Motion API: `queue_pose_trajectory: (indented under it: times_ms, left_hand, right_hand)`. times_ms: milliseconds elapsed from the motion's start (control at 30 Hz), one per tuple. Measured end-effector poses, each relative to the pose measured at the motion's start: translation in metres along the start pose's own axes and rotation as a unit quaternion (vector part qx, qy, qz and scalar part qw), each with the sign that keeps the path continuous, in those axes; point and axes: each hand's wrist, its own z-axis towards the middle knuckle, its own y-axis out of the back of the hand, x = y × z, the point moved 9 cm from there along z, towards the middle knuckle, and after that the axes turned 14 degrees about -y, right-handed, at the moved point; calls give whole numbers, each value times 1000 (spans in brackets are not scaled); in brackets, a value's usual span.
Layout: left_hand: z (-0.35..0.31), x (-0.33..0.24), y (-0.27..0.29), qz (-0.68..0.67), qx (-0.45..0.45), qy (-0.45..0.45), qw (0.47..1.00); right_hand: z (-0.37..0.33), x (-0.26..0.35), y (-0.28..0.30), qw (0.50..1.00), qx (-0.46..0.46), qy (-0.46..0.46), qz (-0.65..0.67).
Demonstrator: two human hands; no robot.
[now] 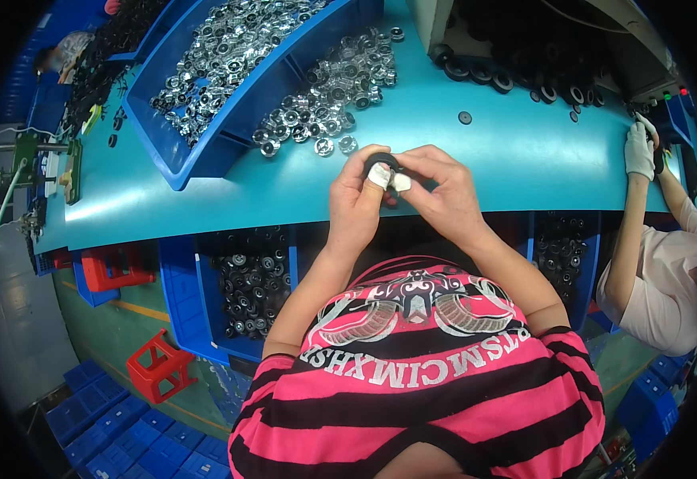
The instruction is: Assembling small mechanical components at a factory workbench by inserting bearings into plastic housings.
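Above the near edge of the teal table (268, 191), my two hands meet around a small black tyre (381, 162). My left hand (355, 199) grips its left side, with a white-wrapped thumb over the front. My right hand (448, 195) pinches it from the right, its thumb also wrapped in white. Fingers partly cover the tyre, and I cannot make out whether a hub sits inside it. Just beyond my hands, shiny silver wheel hubs (324, 146) lie loose in a heap. A lone small black wheel (465, 117) rests farther right.
A blue bin (174, 164) full of silver hubs stands at the back left. Black tyres (502, 81) line the back right beside a machine housing. Bins of dark wheels (252, 291) sit below the table. At right, a co-worker's gloved hand (640, 152) is on the table. Red stool (160, 367) at lower left.
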Motion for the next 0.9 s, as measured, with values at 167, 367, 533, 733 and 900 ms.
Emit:
queue_pose_trajectory:
  times_ms: [167, 367, 533, 733, 900]
  left_hand:
    - [2, -7, -1, 87, 47, -32, 995]
    - [3, -5, 2, 49, 29, -7, 998]
    - [2, 2, -1, -32, 21, 65, 997]
    - [5, -3, -1, 27, 38, 9, 999]
    - [3, -3, 2, 30, 28, -8, 999]
  right_hand:
    - [1, 0, 7, 1000, 21, -22, 5]
    - [0, 4, 3, 999, 34, -29, 12]
    - [10, -27, 1, 982, 63, -133, 117]
    - [14, -27, 5, 984, 54, -125, 117]
    - [8, -25, 0, 986, 52, -99, 123]
